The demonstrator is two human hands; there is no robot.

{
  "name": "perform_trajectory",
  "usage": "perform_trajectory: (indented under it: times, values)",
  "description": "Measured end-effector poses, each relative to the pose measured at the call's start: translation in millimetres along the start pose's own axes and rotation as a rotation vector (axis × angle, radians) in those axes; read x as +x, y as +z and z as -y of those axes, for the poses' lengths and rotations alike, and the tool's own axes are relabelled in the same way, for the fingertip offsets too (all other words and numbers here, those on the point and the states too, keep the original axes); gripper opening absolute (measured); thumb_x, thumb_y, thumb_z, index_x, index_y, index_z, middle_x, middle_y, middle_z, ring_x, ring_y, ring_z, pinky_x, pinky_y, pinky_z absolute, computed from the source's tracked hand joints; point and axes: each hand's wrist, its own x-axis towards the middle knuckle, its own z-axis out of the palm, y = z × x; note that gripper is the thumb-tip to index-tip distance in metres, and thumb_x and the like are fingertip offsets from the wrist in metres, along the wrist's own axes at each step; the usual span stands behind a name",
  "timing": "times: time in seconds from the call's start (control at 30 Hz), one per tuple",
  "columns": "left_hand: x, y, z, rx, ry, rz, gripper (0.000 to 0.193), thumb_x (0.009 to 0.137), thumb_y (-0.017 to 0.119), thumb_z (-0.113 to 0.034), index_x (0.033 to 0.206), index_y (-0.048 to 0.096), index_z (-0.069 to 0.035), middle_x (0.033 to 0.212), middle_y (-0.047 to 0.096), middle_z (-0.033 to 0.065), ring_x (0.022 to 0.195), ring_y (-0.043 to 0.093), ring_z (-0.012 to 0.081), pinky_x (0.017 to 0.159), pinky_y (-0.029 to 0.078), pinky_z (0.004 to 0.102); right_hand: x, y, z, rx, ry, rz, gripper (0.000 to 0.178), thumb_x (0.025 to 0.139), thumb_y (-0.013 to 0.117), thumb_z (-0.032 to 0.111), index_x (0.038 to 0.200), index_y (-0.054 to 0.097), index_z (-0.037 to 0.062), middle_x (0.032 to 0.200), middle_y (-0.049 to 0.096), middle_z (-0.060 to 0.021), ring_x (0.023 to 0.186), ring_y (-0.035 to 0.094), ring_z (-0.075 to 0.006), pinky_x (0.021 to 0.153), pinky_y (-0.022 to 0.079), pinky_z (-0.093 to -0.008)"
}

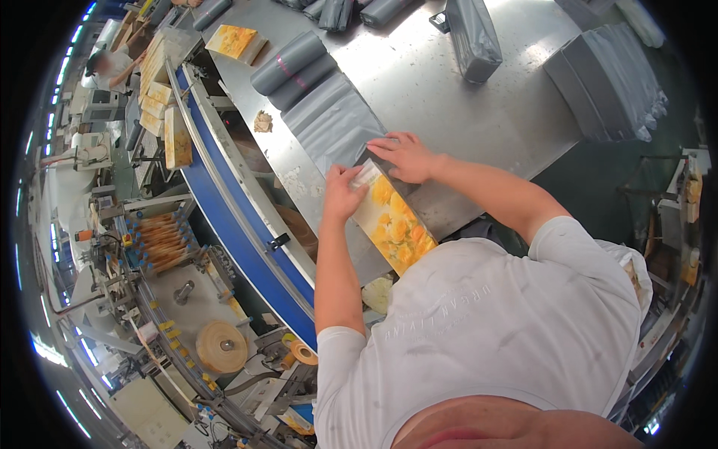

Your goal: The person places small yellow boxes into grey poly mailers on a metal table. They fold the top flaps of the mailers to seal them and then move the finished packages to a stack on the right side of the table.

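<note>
A long pack printed with yellow flowers [396,228] reaches from my body to the near end of a grey plastic bag [329,123] on the metal table. My left hand [344,194] grips the far left corner of the pack, its fingers bent and thumb across the top. At the bag's near edge is my right hand [406,157], with its fingertips closed on the grey plastic. A dark fold of plastic lies between the hands at the pack's far end. How far the pack goes into the bag is hidden.
Grey plastic rolls [288,67] lie beyond the bag. A grey wrapped block [475,41] and a stack of grey bags [606,82] stand to the right. Left of the metal table [479,142] runs a blue conveyor [247,239]; flower-printed packs [178,138] sit along its far part.
</note>
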Motion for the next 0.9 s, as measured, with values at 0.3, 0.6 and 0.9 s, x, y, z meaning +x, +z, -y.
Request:
perform_trajectory:
  times: [0.3,0.6,0.9]
  values:
    - [-40,70,16,-0.257,-0.223,-0.417,0.084,0.088,0.083,-0.036,0.144,0.048,0.014,0.167,0.015,0.0410,0.154,0.020,0.0567,0.127,0.025,0.0537,-32,8,30,-0.032,-0.218,-0.174,0.059,0.091,0.062,0.020,0.149,0.054,0.0119,0.149,0.056,-0.0079,0.136,0.049,-0.0380,0.114,0.039,-0.0520]
    - [-78,70,37,-0.520,-0.246,-0.578,0.053,0.092,0.076,-0.026,0.135,0.060,0.000,0.145,0.055,0.0242,0.135,0.047,0.0486,0.110,0.042,0.0534,1,38,-1,-0.032,0.297,-0.131,0.020,0.090,0.066,0.022,0.101,0.075,0.0073,0.098,0.074,-0.0171,0.106,0.067,-0.0420,0.091,0.056,-0.0509]
    - [-91,83,26,0.291,-0.086,-0.310,0.019,0.085,0.071,-0.020,0.097,0.076,-0.006,0.113,0.062,0.0176,0.112,0.055,0.0427,0.095,0.046,0.0540,-76,47,31,-0.065,0.363,0.277,0.025,0.090,0.064,0.027,0.099,0.078,0.0086,0.101,0.076,-0.0212,0.095,0.072,-0.0420,0.082,0.058,-0.0528]
